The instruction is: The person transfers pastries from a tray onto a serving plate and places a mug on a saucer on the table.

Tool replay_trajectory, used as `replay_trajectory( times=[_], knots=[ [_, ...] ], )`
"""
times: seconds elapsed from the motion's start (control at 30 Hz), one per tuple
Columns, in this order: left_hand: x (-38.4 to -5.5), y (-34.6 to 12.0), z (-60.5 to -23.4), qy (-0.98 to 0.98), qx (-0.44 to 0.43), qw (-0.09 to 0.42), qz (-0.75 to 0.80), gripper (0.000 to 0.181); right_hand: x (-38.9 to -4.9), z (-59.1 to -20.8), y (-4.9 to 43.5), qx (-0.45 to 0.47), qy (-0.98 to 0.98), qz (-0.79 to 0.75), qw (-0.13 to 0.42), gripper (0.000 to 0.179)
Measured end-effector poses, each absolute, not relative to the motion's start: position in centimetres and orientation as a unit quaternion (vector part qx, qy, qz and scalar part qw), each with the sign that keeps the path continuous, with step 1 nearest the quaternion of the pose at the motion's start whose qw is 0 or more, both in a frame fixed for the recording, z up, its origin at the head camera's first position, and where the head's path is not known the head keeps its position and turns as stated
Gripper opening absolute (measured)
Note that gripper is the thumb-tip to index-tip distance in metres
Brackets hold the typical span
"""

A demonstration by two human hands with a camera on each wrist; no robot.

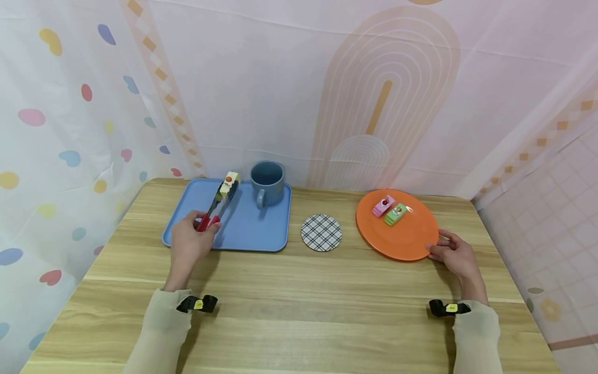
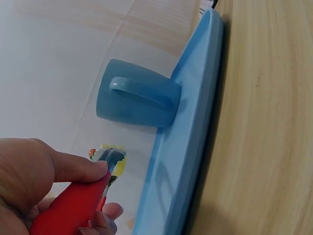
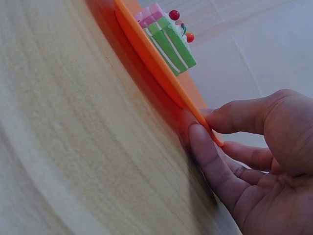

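Cannot see the near corners of the pale wooden bench (image 1: 308,317), cut off below. Toward its far left corner, cannot see all of the cream toy cake block (image 1: 229,185), partly covered by red-handled metal tongs (image 1: 214,206). Near the right edge, from the right wrist, cannot see all of the pink toy cake block (image 3: 155,10) behind the white-striped green one (image 3: 171,49).

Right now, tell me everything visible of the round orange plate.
The round orange plate looks like glossy plastic with a raised rim. It appears to rest on the right side of the wood-grain table. A pink toy cake slice and a green one sit toward its far side, and the right hand pinches its rim at the right.
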State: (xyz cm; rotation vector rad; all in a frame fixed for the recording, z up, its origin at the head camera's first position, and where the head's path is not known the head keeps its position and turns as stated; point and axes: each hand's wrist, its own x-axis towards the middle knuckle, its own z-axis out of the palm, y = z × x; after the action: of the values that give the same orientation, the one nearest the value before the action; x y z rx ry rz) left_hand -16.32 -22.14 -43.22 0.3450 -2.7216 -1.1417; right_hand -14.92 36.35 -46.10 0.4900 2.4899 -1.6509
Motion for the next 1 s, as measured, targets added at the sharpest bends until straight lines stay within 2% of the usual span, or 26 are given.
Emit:
replay_trajectory(
  times=[0.57, 1.0],
  knots=[
    [-15.9, -21.9, -42.4, -0.913, 0.096, 0.118, -0.378, 0.047, -14.9, -45.9, 36.3, 0.158, 0.821, -0.547, 0.054, 0.077],
    [-15.4, -21.7, -41.7, -0.912, 0.079, 0.125, -0.381, 0.046, -14.8, -45.9, 36.3, 0.16, 0.822, -0.543, 0.056, 0.076]
  ],
)
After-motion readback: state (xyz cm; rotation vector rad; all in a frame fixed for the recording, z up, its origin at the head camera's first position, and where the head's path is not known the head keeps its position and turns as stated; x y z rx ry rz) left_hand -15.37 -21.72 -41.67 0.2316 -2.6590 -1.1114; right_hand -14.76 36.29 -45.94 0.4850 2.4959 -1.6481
